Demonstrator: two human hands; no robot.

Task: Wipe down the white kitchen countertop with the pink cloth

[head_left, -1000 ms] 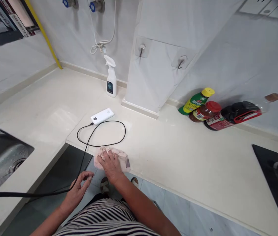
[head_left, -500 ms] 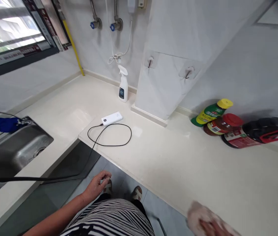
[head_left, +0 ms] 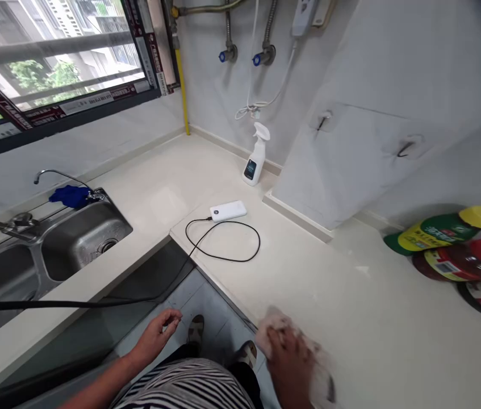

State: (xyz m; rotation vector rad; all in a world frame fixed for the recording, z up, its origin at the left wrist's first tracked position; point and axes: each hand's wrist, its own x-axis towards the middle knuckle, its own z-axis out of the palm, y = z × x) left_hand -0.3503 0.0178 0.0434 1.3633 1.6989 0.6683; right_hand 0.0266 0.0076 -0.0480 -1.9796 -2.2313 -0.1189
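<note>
Since 0.5 s ago, right hand (head_left: 289, 360) and pink cloth (head_left: 308, 363) have slid left along the table (head_left: 393, 329) front edge, at 6 o'clock from the power bank (head_left: 228, 211). Fingers flat on the blurred cloth. Left hand (head_left: 157, 335) hangs off-table, fingers loosely curled, holding nothing.

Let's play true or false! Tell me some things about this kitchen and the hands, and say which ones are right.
1. The right hand presses a pinkish cloth on the countertop. True.
2. The left hand holds the spray bottle. False: it hangs empty above the floor, and the bottle stands by the wall.
3. A black cable runs from the white power bank. True.
4. The blue rag lies beside the sauce bottles. False: it lies by the sink.
</note>
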